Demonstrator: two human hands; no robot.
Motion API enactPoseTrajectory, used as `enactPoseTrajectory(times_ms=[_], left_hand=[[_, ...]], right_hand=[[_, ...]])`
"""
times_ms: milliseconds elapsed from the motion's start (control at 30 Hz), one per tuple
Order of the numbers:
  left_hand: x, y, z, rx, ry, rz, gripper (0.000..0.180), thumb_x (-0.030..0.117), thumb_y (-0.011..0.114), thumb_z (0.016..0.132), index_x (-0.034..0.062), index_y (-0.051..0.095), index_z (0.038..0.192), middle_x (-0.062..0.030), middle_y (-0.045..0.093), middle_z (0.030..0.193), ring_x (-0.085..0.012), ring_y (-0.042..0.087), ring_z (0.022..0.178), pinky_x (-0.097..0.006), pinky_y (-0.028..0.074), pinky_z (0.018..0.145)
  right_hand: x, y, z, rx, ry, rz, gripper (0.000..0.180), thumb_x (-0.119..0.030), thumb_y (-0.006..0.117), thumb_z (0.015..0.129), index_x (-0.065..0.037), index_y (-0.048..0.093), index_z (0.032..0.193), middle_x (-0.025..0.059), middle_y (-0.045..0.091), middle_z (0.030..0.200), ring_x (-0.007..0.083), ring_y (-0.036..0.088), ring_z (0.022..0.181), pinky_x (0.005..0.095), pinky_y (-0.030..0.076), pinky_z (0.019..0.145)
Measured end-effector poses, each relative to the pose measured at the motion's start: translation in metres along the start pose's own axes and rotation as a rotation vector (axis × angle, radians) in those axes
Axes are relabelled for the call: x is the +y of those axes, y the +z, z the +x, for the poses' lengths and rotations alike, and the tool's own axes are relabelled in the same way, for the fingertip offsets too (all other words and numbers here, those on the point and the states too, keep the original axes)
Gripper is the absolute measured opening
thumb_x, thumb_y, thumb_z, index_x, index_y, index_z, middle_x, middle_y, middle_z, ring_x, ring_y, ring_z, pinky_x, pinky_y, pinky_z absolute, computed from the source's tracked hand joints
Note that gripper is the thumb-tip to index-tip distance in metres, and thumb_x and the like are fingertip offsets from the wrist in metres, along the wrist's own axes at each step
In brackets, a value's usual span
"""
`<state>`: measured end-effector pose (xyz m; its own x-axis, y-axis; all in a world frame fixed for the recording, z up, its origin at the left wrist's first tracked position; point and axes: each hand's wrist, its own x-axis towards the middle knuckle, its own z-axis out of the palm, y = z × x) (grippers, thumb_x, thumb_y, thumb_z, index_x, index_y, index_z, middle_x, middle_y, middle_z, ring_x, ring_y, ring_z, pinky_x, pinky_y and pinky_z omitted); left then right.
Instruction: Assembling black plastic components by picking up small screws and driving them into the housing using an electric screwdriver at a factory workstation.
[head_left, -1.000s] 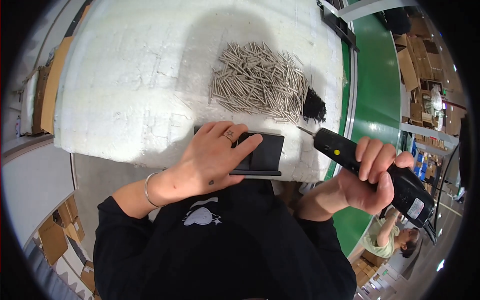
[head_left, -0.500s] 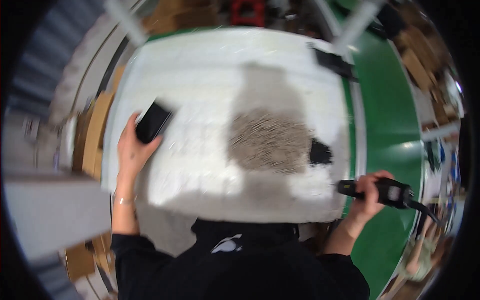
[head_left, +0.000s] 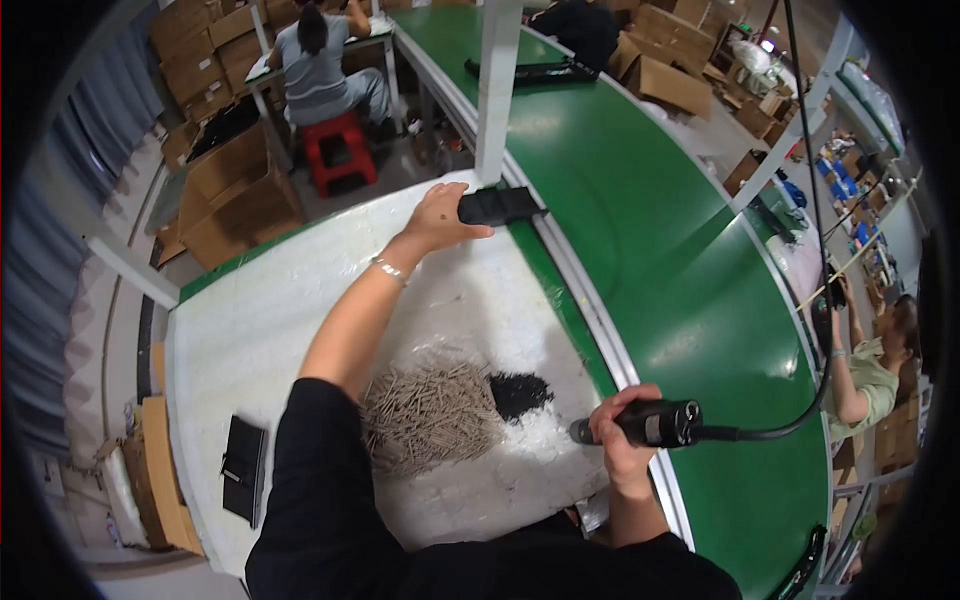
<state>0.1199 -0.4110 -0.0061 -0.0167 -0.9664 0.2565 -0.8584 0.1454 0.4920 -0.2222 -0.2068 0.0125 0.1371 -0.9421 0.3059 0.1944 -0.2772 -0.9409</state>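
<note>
Stretched out to the far right corner of the white table (head_left: 290, 300), my left hand (head_left: 438, 220) has its thumb and fingers around the near end of a black plastic part (head_left: 505, 206). My right hand (head_left: 622, 445) is wrapped around a black corded electric screwdriver (head_left: 662, 424) at the table's right edge, its tip pointing left. Between my arms lies a heap of thin greyish-brown screw-like pieces (head_left: 430, 415). Small black pieces (head_left: 518, 394) form a lesser pile beside it. A flat black rectangular part (head_left: 243, 472) rests on the table at the left, a small bar across it.
A green conveyor belt (head_left: 640, 250) with a metal rail runs along the table's right side. A white post (head_left: 495, 90) rises by the far corner. The screwdriver's cable (head_left: 770, 432) loops up at the right. Beyond are a seated person (head_left: 325, 70), cardboard boxes (head_left: 235, 195) and another person (head_left: 865, 385).
My left hand has let go of the flat black part on the left and reached to the black part at the far corner. The view has turned right; the right hand still holds the screwdriver.
</note>
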Motion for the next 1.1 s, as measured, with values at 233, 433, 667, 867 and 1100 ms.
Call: enactPoseTrajectory(times_ms=[233, 433, 667, 867, 1100], left_hand=[[-0.001, 0.041, 0.053, -0.176, -0.166, 0.112, 0.084, 0.052, 0.081, 0.050, 0.0028, 0.060, 0.115, -0.0164, 0.063, 0.112, -0.0309, 0.058, 0.110, -0.038, 0.046, 0.094], [0.062, -0.060, -0.052, 0.162, 0.193, -0.165, 0.064, 0.035, 0.084, 0.064, -0.0019, 0.061, 0.111, -0.0131, 0.066, 0.090, -0.0190, 0.064, 0.080, -0.033, 0.051, 0.071], [0.149, -0.074, -0.291, -0.209, -0.041, -0.166, 0.076, 0.019, 0.084, 0.044, 0.0017, 0.058, 0.113, -0.0146, 0.061, 0.102, -0.0354, 0.060, 0.094, -0.042, 0.048, 0.083], [0.173, -0.041, -0.383, -0.117, -0.226, 0.046, 0.084, 0.020, 0.088, 0.042, -0.0027, 0.055, 0.116, -0.0164, 0.054, 0.115, -0.0359, 0.052, 0.107, -0.044, 0.044, 0.093], [0.178, -0.053, -0.353, -0.002, -0.127, -0.063, 0.067, 0.030, 0.086, 0.057, 0.0010, 0.060, 0.112, -0.0149, 0.053, 0.120, -0.0392, 0.046, 0.117, -0.047, 0.041, 0.098]], right_hand=[[-0.009, 0.002, -0.016, 0.000, -0.020, 0.039, 0.034, -0.007, 0.069, 0.078, -0.006, 0.041, 0.097, 0.0070, 0.052, 0.072, 0.0148, 0.051, 0.055, 0.0297, 0.046, 0.054], [-0.026, -0.006, 0.016, -0.106, -0.123, -0.057, 0.045, -0.009, 0.071, 0.075, -0.005, 0.044, 0.110, 0.0102, 0.055, 0.079, 0.0229, 0.056, 0.086, 0.0397, 0.048, 0.078], [-0.014, -0.016, 0.017, -0.023, -0.135, 0.224, 0.031, -0.006, 0.056, 0.080, -0.007, 0.042, 0.107, 0.0042, 0.046, 0.065, 0.0145, 0.044, 0.051, 0.0326, 0.042, 0.057], [-0.014, 0.008, 0.022, -0.035, -0.241, 0.357, 0.027, -0.003, 0.057, 0.082, -0.006, 0.042, 0.104, 0.0046, 0.047, 0.065, 0.0134, 0.044, 0.050, 0.0306, 0.040, 0.051], [-0.014, 0.002, 0.021, 0.067, -0.158, 0.175, 0.022, -0.008, 0.055, 0.080, -0.006, 0.047, 0.100, 0.0029, 0.041, 0.060, 0.0138, 0.040, 0.050, 0.0323, 0.038, 0.056]])
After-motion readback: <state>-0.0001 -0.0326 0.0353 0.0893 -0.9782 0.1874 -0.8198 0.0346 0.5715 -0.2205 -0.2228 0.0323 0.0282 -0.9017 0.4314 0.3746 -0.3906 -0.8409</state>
